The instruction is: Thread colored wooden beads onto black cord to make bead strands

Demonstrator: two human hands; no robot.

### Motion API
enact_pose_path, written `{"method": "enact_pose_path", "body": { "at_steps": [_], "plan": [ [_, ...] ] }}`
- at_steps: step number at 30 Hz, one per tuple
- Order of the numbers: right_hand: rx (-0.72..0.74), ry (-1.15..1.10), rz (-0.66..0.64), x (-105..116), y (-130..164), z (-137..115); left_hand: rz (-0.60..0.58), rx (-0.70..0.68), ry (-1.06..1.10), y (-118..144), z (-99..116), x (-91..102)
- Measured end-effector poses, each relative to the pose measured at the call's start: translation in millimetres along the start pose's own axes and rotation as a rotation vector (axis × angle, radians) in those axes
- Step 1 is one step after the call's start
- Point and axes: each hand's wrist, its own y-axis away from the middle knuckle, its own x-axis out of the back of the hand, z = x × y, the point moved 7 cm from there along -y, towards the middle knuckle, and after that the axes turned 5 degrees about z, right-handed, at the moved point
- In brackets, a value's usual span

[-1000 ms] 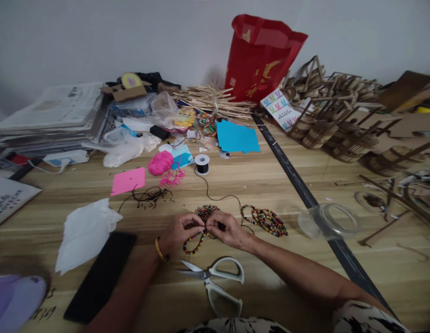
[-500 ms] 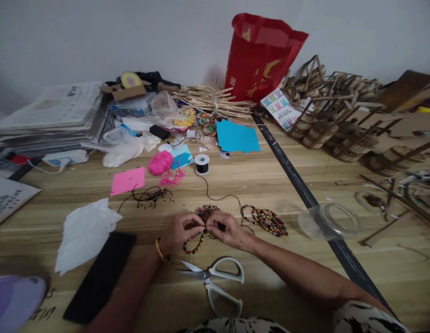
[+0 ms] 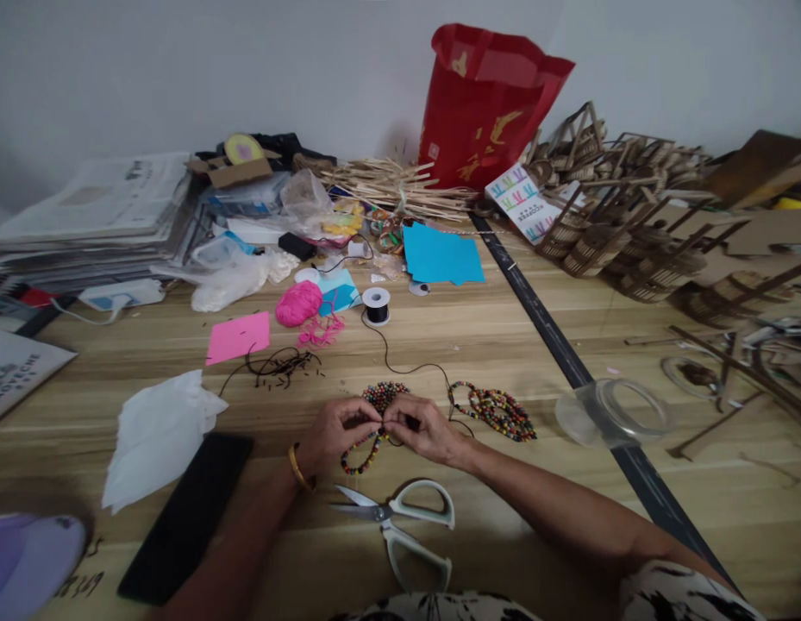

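A bead strand point(image 3: 365, 450) is pinched low in the centre of the frame, just above the scissors point(image 3: 406, 528), between the left hand point(image 3: 335, 431) and the right hand point(image 3: 421, 426). The fingers of both hands are pressed together, their tips meeting over the strand and a black cord point(image 3: 406, 369) that runs up the tabletop point(image 3: 503, 345) to a spool point(image 3: 376, 305). What exactly lies between the fingertips is hidden; a knot or a bead may be held there, but it cannot be told. The likeliest fault is judged to be a slip of the pinch: if the cord end were let go, beads could slide off and be scattered over the tabletop, where they would be lost among the black cord scraps point(image 3: 280, 364) to the upper left of the hands. A second bead strand point(image 3: 497, 410) lies just right of the right hand, and its loops could be dragged or tangled if the wrist were swept outward. The cord could also be pulled tight against the spool, which might be tipped or rolled toward the pink yarn point(image 3: 299, 304). The open blades of the scissors point left, close under the left wrist, so a careless drop of the hand could be met by them.
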Motion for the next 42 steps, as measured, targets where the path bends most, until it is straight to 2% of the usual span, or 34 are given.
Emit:
{"method": "enact_pose_path", "body": {
  "at_steps": [15, 33, 42],
  "plan": [
    [0.02, -0.008, -0.001, -0.4, 1.0, 0.9, 0.01, -0.016, 0.0, -0.1, -0.3, 0.3],
    [-0.1, -0.097, 0.017, -3.0, 3.3, 12.2, 0.025, 0.012, 0.017, 0.2, -1.2, -0.4],
    [-0.087, -0.086, 0.023, -1.2, 3.7, 8.7, 0.074, -0.026, -0.003, 2.3, -4.0, 3.2]
  ]
}}
